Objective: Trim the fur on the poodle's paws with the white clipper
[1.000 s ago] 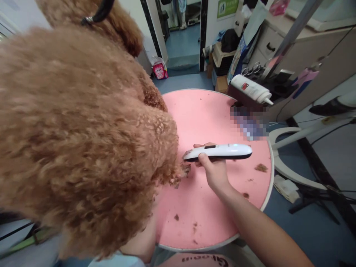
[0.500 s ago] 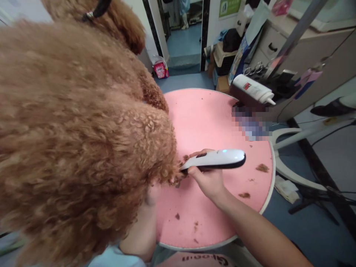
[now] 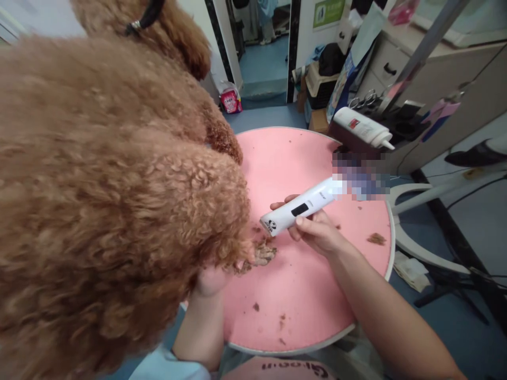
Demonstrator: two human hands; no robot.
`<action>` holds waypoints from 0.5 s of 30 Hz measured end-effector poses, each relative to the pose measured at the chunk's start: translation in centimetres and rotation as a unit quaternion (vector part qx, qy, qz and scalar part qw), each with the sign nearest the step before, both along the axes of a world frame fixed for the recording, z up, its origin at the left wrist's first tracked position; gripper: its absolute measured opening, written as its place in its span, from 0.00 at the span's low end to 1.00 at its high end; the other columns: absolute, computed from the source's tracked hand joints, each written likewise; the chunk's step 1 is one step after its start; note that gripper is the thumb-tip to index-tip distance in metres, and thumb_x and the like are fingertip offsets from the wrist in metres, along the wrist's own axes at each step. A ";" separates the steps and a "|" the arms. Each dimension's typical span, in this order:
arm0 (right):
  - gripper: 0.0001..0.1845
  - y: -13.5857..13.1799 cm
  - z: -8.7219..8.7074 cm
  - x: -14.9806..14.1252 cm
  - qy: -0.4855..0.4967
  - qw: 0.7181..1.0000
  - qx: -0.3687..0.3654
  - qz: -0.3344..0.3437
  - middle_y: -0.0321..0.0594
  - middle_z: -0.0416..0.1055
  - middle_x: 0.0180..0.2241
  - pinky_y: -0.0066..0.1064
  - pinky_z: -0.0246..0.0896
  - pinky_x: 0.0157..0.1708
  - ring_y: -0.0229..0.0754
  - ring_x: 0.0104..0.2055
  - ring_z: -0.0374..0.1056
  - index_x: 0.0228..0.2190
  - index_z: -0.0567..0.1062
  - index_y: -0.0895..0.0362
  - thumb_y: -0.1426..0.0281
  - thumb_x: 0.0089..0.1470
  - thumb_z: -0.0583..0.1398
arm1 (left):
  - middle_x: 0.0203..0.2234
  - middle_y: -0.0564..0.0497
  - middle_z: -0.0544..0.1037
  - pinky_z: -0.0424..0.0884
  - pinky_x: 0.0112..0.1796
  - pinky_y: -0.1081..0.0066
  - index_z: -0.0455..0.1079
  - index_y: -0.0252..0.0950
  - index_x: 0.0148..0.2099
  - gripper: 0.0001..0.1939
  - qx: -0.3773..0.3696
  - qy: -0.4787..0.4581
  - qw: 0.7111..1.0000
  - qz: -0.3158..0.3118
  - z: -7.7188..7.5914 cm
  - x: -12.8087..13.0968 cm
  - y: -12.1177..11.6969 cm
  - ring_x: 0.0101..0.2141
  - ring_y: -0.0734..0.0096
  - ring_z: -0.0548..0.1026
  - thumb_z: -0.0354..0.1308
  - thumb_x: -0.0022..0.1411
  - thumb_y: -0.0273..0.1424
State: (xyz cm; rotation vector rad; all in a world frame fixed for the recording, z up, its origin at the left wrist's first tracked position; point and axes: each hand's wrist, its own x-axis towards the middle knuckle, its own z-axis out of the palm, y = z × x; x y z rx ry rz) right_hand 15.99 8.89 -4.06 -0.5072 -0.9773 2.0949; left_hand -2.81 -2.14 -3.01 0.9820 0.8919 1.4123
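A curly brown dog [image 3: 158, 174] stands on a round pink table [image 3: 277, 158], covering the left half of the view. My right hand [image 3: 319, 232] is closed around a white hair clipper [image 3: 317, 196] with a black switch. Its blade end points left, just above the dog's paw [image 3: 263, 254] and apart from it. My left hand [image 3: 214, 279] is under the leg, closed on the paw from behind; most of its fingers are hidden by fur. The toes of the paw show, with short hair on them.
Clumps of cut hair [image 3: 376, 239] lie on the table. At its right edge are a white squeeze bottle [image 3: 362, 126], scissors [image 3: 362, 98] and a blurred patch. A dark strap [image 3: 146, 16] is around the dog's neck. Behind stand a pet carrier [image 3: 320, 82] and drawers [image 3: 386, 66].
The clipper has come away from the paw, up and to the right, and turned so its switch face shows. More of the paw and of my left hand is visible.
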 end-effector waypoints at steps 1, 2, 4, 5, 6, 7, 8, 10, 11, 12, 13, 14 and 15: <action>0.25 0.4 0.2 0.2 -0.005 1.000 0.010 0.009 0.44 0.78 0.39 0.19 0.56 0.12 0.32 0.21 0.69 0.39 0.68 0.55 0.64 0.40 0.71 | 0.15 0.52 0.62 0.65 0.29 0.65 0.66 0.36 0.22 0.27 0.024 -0.005 1.000 -0.008 0.0 0.3 0.1 0.23 0.68 0.66 0.49 0.56 0.54; 0.24 0.7 0.3 0.3 -0.014 1.000 0.020 0.012 0.43 0.78 0.38 0.18 0.53 0.11 0.34 0.23 0.71 0.38 0.69 0.55 0.63 0.39 0.71 | 0.15 0.52 0.62 0.64 0.27 0.67 0.67 0.36 0.22 0.26 0.039 -0.009 0.999 -0.016 0.0 0.5 0.2 0.23 0.69 0.66 0.48 0.58 0.53; 0.24 0.7 0.4 0.3 -0.031 0.999 0.037 0.011 0.43 0.78 0.36 0.18 0.50 0.10 0.40 0.28 0.74 0.37 0.68 0.54 0.63 0.40 0.70 | 0.16 0.52 0.62 0.61 0.25 0.69 0.68 0.36 0.23 0.26 0.051 -0.019 0.998 -0.030 0.0 0.7 0.3 0.23 0.70 0.65 0.47 0.60 0.51; 0.24 0.5 0.3 0.3 -0.035 0.998 0.045 0.011 0.43 0.78 0.37 0.18 0.52 0.11 0.42 0.31 0.75 0.38 0.68 0.54 0.63 0.41 0.70 | 0.16 0.52 0.61 0.61 0.25 0.70 0.68 0.36 0.24 0.25 0.053 -0.022 0.998 -0.035 0.0 0.7 0.4 0.23 0.70 0.65 0.46 0.60 0.50; 0.24 0.2 0.2 0.2 -0.035 0.998 0.055 0.013 0.43 0.78 0.37 0.19 0.55 0.12 0.44 0.33 0.76 0.38 0.67 0.54 0.63 0.41 0.70 | 0.15 0.52 0.61 0.61 0.25 0.69 0.69 0.36 0.24 0.25 0.054 -0.023 0.998 -0.038 -0.1 0.7 0.4 0.23 0.70 0.64 0.46 0.60 0.51; 0.24 0.0 0.1 0.1 -0.033 0.997 0.064 0.018 0.43 0.78 0.38 0.21 0.60 0.15 0.46 0.35 0.76 0.38 0.67 0.54 0.63 0.41 0.70 | 0.15 0.52 0.61 0.61 0.26 0.69 0.69 0.36 0.25 0.25 0.054 -0.021 0.997 -0.040 -0.1 0.6 0.4 0.23 0.70 0.64 0.46 0.60 0.51; 0.24 -0.2 0.1 0.1 -0.029 0.996 0.072 0.030 0.43 0.78 0.38 0.24 0.64 0.18 0.47 0.37 0.76 0.38 0.67 0.54 0.64 0.41 0.70 | 0.15 0.52 0.61 0.61 0.26 0.69 0.69 0.36 0.25 0.26 0.053 -0.018 0.997 -0.045 -0.1 0.5 0.4 0.22 0.70 0.64 0.46 0.60 0.51; 0.24 -0.4 0.0 -0.1 -0.023 0.995 0.080 0.062 0.44 0.78 0.38 0.29 0.70 0.25 0.47 0.38 0.76 0.38 0.66 0.54 0.64 0.41 0.70 | 0.15 0.53 0.60 0.61 0.25 0.69 0.69 0.36 0.25 0.26 0.051 -0.014 0.997 -0.055 -0.1 0.4 0.3 0.22 0.70 0.64 0.46 0.60 0.51; 0.24 -0.3 0.1 -0.2 -0.025 0.994 0.080 0.073 0.44 0.78 0.38 0.30 0.71 0.26 0.47 0.37 0.76 0.38 0.66 0.55 0.64 0.41 0.69 | 0.15 0.53 0.59 0.61 0.24 0.69 0.68 0.36 0.25 0.25 0.049 -0.012 0.997 -0.055 -0.2 0.4 0.3 0.22 0.70 0.64 0.46 0.60 0.52; 0.24 -0.2 0.2 -0.3 -0.031 0.993 0.080 0.078 0.44 0.78 0.37 0.30 0.70 0.25 0.46 0.36 0.76 0.38 0.66 0.55 0.64 0.41 0.69 | 0.15 0.53 0.59 0.61 0.24 0.69 0.68 0.37 0.24 0.26 0.048 -0.009 0.997 -0.055 -0.2 0.3 0.3 0.22 0.70 0.65 0.46 0.59 0.52; 0.24 0.0 0.4 -0.5 -0.039 0.993 0.080 0.080 0.44 0.78 0.37 0.28 0.69 0.23 0.45 0.35 0.76 0.38 0.66 0.56 0.64 0.41 0.69 | 0.14 0.53 0.59 0.61 0.23 0.70 0.67 0.37 0.24 0.26 0.044 -0.003 0.998 -0.055 -0.2 0.3 0.3 0.21 0.70 0.64 0.46 0.59 0.53; 0.23 0.2 0.7 -0.6 -0.048 0.992 0.082 0.083 0.44 0.78 0.35 0.26 0.67 0.21 0.44 0.33 0.76 0.37 0.67 0.56 0.64 0.40 0.69 | 0.14 0.53 0.58 0.61 0.23 0.70 0.66 0.37 0.24 0.27 0.033 0.008 0.998 -0.055 -0.2 0.3 0.3 0.21 0.70 0.64 0.46 0.58 0.54; 0.23 0.5 1.0 -0.9 -0.056 0.990 0.086 0.092 0.44 0.78 0.34 0.24 0.65 0.19 0.43 0.32 0.76 0.37 0.67 0.57 0.65 0.40 0.69 | 0.14 0.54 0.58 0.61 0.22 0.70 0.65 0.37 0.23 0.28 0.018 0.021 0.998 -0.057 -0.2 0.3 0.3 0.20 0.70 0.64 0.46 0.57 0.56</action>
